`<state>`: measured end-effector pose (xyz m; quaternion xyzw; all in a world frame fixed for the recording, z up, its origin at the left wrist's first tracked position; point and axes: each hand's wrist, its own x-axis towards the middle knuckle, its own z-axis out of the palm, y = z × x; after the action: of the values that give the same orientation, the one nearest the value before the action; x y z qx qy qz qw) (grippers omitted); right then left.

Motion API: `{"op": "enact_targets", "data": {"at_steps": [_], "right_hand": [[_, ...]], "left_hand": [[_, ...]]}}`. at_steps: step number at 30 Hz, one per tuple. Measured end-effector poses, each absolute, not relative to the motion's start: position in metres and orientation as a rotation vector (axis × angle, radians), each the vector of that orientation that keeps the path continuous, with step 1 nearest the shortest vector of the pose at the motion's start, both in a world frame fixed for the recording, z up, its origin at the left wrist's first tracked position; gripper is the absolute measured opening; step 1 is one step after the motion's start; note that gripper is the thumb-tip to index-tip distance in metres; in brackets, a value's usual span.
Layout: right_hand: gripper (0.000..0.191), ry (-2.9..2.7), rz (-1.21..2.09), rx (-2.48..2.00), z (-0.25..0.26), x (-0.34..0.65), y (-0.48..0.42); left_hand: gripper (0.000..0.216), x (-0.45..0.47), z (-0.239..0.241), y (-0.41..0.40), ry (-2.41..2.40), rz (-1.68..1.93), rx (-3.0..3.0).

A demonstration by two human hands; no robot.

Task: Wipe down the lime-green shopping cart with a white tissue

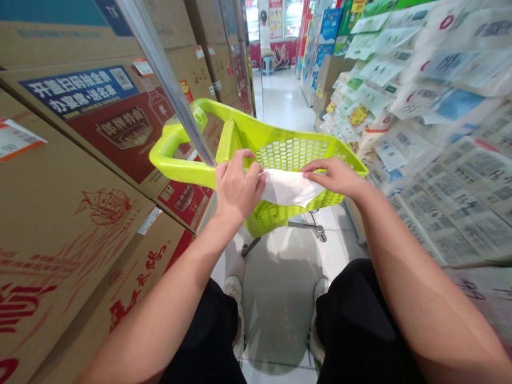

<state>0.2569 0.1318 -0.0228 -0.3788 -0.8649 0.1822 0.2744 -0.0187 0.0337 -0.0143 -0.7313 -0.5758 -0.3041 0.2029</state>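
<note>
A small lime-green shopping cart (280, 136) stands in front of me, its basket walls full of holes. Over its near rim hangs a white cloth or tissue (288, 188). My left hand (240, 184) is closed at the cloth's left end, at the rim, with fingers curled and the thumb against the cloth. At the other end, my right hand (334, 175) pinches the cloth's upper right edge between thumb and fingers. A grey metal pole (168, 80) rises from the cart beside the handle (176, 154) and leans up to the left.
Stacked cardboard boxes (132, 122) wall in the left side. To the right hang many plastic packets (412, 101), close to the cart. A tiled floor (280, 106) runs down the aisle, where a person sits on a blue stool (268, 65). Wheels (321, 234) show under the cart.
</note>
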Motion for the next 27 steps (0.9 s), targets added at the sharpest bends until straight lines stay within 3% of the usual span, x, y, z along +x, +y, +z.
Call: {"op": "enact_targets", "data": {"at_steps": [9, 16, 23, 27], "right_hand": [[0.042, -2.169, 0.068, -1.068, -0.034, 0.221, 0.145], [0.049, -2.233, 0.104, -1.001, -0.031, 0.165, 0.113], [0.074, -2.420, 0.015, -1.419, -0.023, 0.167, 0.099], [0.079, -2.418, -0.051, -1.547, -0.027, 0.199, 0.111]], "left_hand": [[0.030, -0.025, -0.016, 0.027, -1.500, -0.872, -2.107], [0.033, -0.025, -0.011, 0.023, -1.506, -0.760, -2.128], [0.030, -0.022, -0.014, 0.030, -1.509, -0.689, -2.085], [0.028, -0.024, -0.015, 0.033, -1.481, -0.715, -2.099]]}}
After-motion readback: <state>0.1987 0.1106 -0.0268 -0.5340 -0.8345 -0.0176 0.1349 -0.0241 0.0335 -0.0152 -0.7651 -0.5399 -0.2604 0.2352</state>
